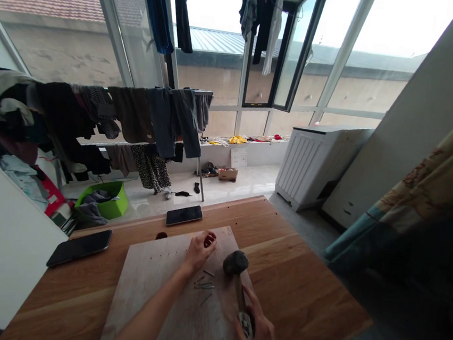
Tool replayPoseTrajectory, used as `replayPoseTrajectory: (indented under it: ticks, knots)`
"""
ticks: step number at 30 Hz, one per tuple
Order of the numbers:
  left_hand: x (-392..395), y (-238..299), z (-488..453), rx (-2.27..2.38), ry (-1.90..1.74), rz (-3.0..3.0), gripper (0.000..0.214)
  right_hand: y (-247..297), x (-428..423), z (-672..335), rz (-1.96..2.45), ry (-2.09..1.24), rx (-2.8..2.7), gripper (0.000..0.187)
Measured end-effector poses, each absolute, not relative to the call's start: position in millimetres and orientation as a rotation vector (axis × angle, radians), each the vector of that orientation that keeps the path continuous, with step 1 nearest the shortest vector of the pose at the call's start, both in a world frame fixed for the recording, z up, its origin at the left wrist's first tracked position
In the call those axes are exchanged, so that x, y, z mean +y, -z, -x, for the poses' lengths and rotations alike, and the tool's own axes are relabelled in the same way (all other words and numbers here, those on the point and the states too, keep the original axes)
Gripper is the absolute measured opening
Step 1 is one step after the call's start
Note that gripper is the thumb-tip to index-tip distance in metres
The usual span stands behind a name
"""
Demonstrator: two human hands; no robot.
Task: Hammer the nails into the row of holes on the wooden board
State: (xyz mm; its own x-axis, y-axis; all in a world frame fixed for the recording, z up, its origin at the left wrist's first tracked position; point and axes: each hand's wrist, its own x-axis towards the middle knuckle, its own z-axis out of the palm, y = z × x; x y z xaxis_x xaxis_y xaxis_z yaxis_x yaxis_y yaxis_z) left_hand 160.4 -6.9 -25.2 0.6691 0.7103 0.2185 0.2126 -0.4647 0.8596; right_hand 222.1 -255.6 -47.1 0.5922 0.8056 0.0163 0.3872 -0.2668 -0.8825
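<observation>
My right hand (pixel 257 328) is wrapped round the handle of a mallet (pixel 235 263), its black head raised at the right side of a pale wooden board (pixel 146 296). Over the board's far part is my left hand (pixel 200 250), fingers curled together in a pinch. Whatever those fingers hold, if anything, is too small to make out. Several loose nails (pixel 204 284) lie on the board between my two hands. A row of small dark marks runs along the board's far left part.
The board rests on a wooden table (pixel 295 283). A phone (pixel 184 215) lies near the table's far edge, and a larger black device (pixel 79 247) lies at the left. Beyond stand a laundry rack with clothes (pixel 131 113), a green tub (pixel 113 202) and a white ribbed cabinet (pixel 302 166).
</observation>
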Motion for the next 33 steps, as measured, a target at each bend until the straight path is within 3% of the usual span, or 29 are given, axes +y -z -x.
replayPoseTrajectory:
  ticks: [15, 33]
  knots:
    - [-4.0, 41.5, -157.6, 0.718, -0.766, -2.091, 0.007, 38.9, -253.0, -228.6, 1.972, -0.780, -0.995, 0.078]
    - [-7.1, 36.6, -157.0, 0.705, -0.750, -2.141, 0.007, 37.1, -247.0, -242.2, 1.795, -0.761, -0.926, 0.063]
